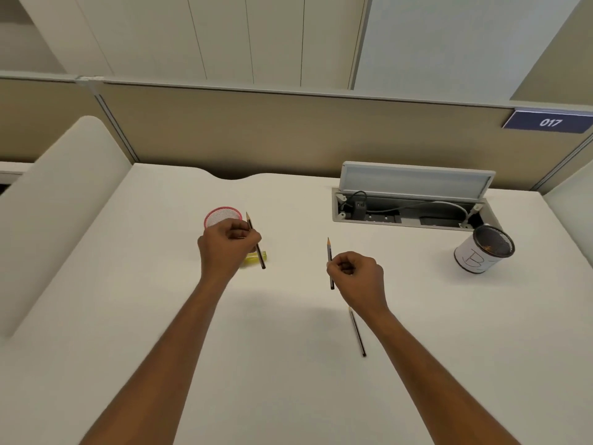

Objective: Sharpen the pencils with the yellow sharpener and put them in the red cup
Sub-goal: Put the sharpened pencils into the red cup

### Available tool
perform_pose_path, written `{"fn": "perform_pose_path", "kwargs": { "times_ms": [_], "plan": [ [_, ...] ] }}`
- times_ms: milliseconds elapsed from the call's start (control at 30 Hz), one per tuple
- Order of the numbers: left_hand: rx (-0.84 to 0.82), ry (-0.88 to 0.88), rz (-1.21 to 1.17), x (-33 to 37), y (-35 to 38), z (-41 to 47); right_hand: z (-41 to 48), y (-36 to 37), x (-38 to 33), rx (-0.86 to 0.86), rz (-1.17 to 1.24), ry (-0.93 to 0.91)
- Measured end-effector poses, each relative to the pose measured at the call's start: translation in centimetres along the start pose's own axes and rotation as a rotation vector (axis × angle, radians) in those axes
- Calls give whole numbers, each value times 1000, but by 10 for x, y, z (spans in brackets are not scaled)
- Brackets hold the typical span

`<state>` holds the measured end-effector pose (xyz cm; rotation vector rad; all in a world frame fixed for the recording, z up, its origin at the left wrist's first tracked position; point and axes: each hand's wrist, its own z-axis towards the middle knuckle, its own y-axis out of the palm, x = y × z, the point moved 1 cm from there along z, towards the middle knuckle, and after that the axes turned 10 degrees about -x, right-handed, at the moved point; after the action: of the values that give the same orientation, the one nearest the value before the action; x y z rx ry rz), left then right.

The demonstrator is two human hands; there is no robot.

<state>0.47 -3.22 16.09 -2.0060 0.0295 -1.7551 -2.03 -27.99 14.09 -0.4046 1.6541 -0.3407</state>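
Left hand [229,242] curls round a pencil [261,260], tip pointing away, the red cup [221,215] just beyond its knuckles and the sharpener [252,260] on the desk [288,380] just beside its wrist, partly hidden. Across open desk, well apart, the right hand [359,274] pinches a second pencil [329,252], tip away. A third pencil [357,332] lies loose beside that wrist. Further right, a mesh cup marked B [481,252] stands by the open cable tray [410,210]
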Motion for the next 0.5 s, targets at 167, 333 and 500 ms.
{"fn": "perform_pose_path", "kwargs": {
  "times_ms": [167, 333, 500],
  "plan": [
    [81, 35, -19, -2, -54, 38, 13, 28, -24, -40, 7, -25],
    [125, 62, -42, -6, -85, 72, 29, 59, -44, -79, 13, -49],
    [104, 68, -27, -16, -89, 92, 41, 81, -52, -89, 33, -68]
  ]
}}
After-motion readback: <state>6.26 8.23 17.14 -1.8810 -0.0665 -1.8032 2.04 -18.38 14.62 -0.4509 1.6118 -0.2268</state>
